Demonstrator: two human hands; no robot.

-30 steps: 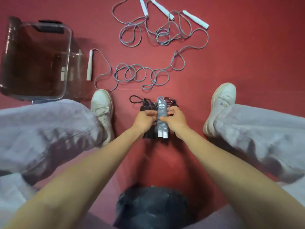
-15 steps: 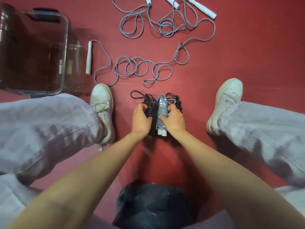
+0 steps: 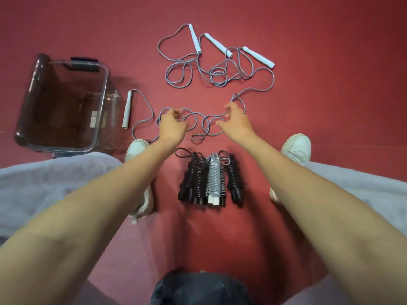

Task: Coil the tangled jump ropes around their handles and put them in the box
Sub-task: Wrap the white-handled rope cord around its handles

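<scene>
Now off the bundle point(image 3: 209, 179), up at 12 o'clock: left grip point(image 3: 172, 125) and right grip point(image 3: 234, 121) each pinch the rope point(image 3: 273, 81); box point(image 3: 100, 106) at 10 o'clock.

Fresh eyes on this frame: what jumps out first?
The left hand and right hand grip loops of the tangled grey ropes sprawled across the red floor. Nearer the person lies a neat row of coiled ropes, mostly black, one grey. A clear box stands at the left, no rope visible inside.
</scene>
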